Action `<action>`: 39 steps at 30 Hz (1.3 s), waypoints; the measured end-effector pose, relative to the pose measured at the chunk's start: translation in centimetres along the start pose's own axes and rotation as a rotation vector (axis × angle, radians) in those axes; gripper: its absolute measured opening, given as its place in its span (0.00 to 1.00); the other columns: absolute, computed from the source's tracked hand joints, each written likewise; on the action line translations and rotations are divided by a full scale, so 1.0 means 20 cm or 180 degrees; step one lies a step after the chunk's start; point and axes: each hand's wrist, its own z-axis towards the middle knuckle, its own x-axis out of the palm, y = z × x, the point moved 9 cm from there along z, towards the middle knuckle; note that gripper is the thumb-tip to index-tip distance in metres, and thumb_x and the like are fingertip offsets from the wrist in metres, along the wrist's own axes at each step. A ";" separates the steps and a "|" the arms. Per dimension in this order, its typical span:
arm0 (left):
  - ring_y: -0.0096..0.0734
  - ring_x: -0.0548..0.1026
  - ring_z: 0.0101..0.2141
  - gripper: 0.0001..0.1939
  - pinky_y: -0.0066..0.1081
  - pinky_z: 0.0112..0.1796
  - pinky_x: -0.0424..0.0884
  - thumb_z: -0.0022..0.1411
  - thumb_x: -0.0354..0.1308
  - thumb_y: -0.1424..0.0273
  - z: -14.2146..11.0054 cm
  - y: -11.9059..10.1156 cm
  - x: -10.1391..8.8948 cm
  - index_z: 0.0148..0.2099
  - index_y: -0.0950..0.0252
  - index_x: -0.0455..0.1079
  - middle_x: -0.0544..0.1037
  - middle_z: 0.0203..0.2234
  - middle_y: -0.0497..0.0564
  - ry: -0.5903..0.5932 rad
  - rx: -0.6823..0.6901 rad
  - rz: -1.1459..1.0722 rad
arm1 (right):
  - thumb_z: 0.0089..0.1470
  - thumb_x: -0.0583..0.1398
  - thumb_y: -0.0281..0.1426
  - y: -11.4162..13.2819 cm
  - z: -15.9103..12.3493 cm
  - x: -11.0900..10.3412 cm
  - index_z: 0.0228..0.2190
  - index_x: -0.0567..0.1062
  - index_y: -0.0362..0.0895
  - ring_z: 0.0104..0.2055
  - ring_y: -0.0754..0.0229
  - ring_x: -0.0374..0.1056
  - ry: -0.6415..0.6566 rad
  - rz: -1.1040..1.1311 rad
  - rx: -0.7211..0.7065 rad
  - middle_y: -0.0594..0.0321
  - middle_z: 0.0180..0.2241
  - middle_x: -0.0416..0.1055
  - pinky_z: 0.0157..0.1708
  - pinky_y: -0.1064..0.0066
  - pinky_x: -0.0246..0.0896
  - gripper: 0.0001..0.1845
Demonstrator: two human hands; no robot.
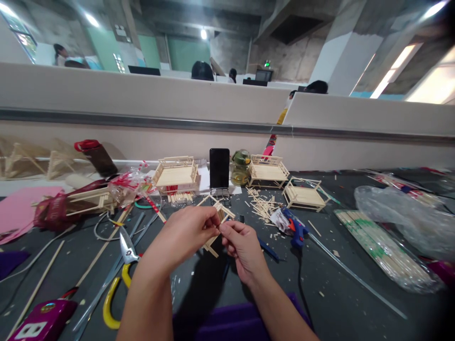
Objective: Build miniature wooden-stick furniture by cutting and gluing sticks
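At the middle of the table, a small frame of thin wooden sticks (212, 246) sits between my hands, partly hidden behind them. My left hand (194, 232) is closed around its near side, fingertips pressed on the sticks. Thumb and forefinger of my right hand (243, 244) meet in a pinch beside the left fingertips; whatever they hold is too small to make out. A blue glue gun (298, 229) lies right of my right hand, near a pile of short cut sticks (265, 206). Yellow-handled scissors (124, 270) lie left of my left forearm.
Miniature stick benches (176, 175), (269, 171) and another bench (305, 195) stand at the back. Between them are a phone (219, 168) on a stand and a green-lidded jar (241, 168). Bagged sticks (386, 248) lie right; a purple box (46, 319) sits front left.
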 end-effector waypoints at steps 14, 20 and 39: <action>0.29 0.70 0.27 0.07 0.27 0.28 0.57 0.58 0.54 0.65 0.00 0.01 0.01 0.36 0.60 0.72 0.76 0.26 0.47 0.0031 -0.0021 -0.0085 | 0.49 0.62 0.48 0.10 0.00 -0.10 0.26 0.77 0.40 0.13 0.72 0.50 0.0080 -0.0950 -0.0259 0.69 0.15 0.64 0.14 0.78 0.37 0.22; 0.29 0.70 0.27 0.07 0.27 0.28 0.56 0.58 0.54 0.66 0.00 0.02 0.01 0.37 0.61 0.72 0.75 0.26 0.47 0.0048 -0.0024 -0.0087 | 0.58 0.55 0.41 0.53 -0.07 -0.52 0.34 0.77 0.46 0.30 0.58 0.68 -0.1994 -0.3690 -0.1359 0.61 0.29 0.75 0.30 0.70 0.58 0.14; 0.30 0.70 0.29 0.06 0.28 0.29 0.57 0.58 0.54 0.68 -0.02 -0.02 -0.01 0.36 0.60 0.72 0.75 0.27 0.47 -0.0028 0.0041 -0.0149 | 0.60 0.50 0.40 0.50 -0.08 -1.00 0.53 0.58 0.33 0.42 0.40 0.74 -0.2460 -0.4980 0.0440 0.37 0.37 0.75 0.36 0.60 0.63 0.27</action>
